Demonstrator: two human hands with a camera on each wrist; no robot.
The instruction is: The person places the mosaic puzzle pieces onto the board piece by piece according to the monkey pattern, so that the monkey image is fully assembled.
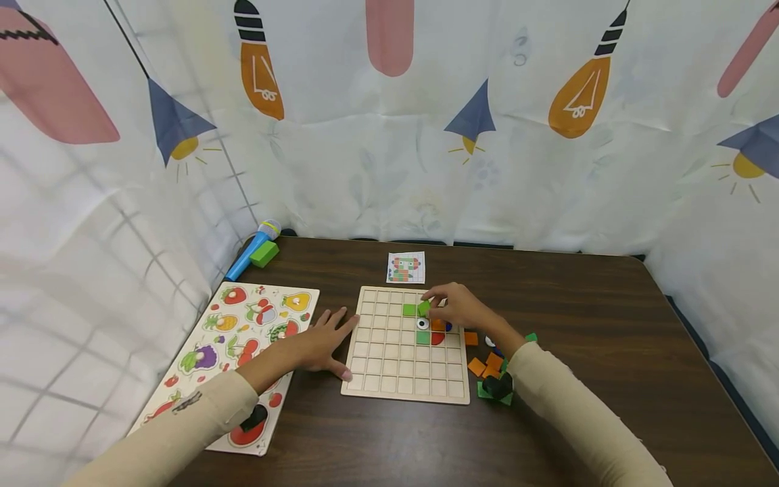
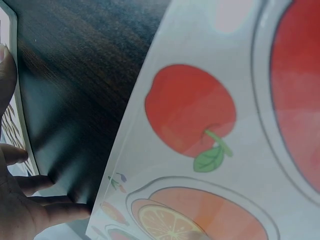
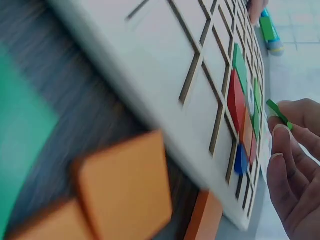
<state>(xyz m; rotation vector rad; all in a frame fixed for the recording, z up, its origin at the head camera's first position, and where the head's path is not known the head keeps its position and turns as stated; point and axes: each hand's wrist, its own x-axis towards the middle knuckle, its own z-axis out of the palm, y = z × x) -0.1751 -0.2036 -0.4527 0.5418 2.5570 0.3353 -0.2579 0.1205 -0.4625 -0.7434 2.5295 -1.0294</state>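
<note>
A light green square tile (image 1: 423, 308) is pinched between the thumb and fingers of my right hand (image 1: 459, 308), just above the wooden grid board (image 1: 389, 368). In the right wrist view, this tile (image 3: 279, 113) is held tilted on edge. Spread fingers of my left hand (image 1: 322, 341) lie along the board's left edge, the thumb at its lower left. Set in the grid near the right hand are a light green tile (image 1: 410, 310), a round eye tile (image 1: 422, 324), a darker green tile (image 1: 422, 337), a red piece (image 1: 437, 338), an orange tile (image 1: 437, 325) and a blue piece (image 1: 448, 327).
Loose orange tiles (image 1: 477, 366) and green pieces lie right of the board, partly under the right forearm. A small pattern card (image 1: 406, 268) sits behind the board. At left are a fruit-picture board (image 1: 292, 311), a blue toy microphone (image 1: 248, 253) and a green block (image 1: 264, 253).
</note>
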